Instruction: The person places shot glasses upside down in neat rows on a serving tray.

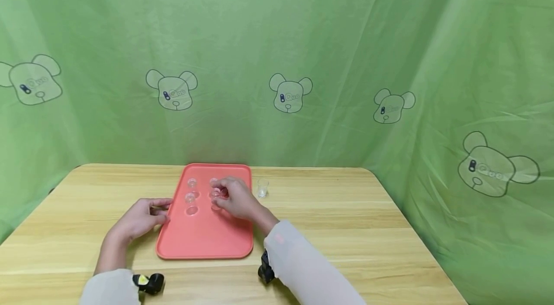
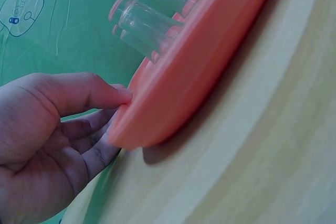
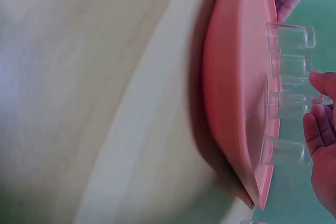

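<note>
Several small clear glasses stand upside down on a pink tray (image 1: pixel 203 242), their thick bases up. At the tray's left rim is my left hand (image 1: pixel 140 217), pinching the edge between thumb and fingers; the left wrist view shows the thumb on the rim. My right hand (image 1: pixel 238 197) reaches over the tray's right side and holds a clear glass (image 1: pixel 215 192) by its raised base, thumb and fingers around it. Another glass (image 1: pixel 190 197) is left of it, and one glass (image 1: pixel 262 189) stands upright on the table, just right of the tray.
The tray lies on a wood-grain table (image 1: pixel 329 228). A green curtain (image 1: pixel 233 127) with printed bear faces hangs behind the table and along its sides. Black wrist cameras sit at both sleeves, close to the tabletop.
</note>
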### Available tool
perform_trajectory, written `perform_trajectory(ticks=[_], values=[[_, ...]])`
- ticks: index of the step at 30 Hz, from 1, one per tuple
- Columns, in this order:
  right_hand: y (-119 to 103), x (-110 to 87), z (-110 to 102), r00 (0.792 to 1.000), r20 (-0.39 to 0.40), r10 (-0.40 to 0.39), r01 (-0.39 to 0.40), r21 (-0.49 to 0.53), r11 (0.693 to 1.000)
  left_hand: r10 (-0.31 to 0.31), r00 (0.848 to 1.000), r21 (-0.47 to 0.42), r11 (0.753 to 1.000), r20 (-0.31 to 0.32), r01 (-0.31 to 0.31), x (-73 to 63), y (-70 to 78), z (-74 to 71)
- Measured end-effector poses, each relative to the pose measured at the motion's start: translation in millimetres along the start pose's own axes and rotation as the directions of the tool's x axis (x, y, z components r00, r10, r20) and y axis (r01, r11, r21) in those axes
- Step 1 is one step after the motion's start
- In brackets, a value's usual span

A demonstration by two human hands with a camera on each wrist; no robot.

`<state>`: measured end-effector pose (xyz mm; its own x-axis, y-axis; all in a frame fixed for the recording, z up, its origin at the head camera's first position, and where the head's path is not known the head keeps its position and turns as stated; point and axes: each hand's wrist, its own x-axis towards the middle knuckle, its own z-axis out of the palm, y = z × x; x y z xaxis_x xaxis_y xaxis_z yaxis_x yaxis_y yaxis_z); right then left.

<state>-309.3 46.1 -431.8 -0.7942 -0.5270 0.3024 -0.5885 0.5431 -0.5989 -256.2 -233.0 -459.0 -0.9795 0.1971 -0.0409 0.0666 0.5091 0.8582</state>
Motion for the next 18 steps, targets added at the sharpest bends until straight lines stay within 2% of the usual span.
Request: perform_trajectory(ticks=[9, 18], values=[[-2.2, 0.9, 6.5, 1.0, -0.009, -0.001, 0.001, -0.055, 0.998, 0.01, 1.0, 0.008, 1.0, 0.0, -0.01, -1.2, 0.7, -1.2], [1.3, -1.0, 9.0, 1.0, -0.004, 0.013, -0.013, -0.068, 0.998, 0.004, 1.0, 0.008, 1.0, 0.002, -0.004, 0.2, 0.0, -1.6]])
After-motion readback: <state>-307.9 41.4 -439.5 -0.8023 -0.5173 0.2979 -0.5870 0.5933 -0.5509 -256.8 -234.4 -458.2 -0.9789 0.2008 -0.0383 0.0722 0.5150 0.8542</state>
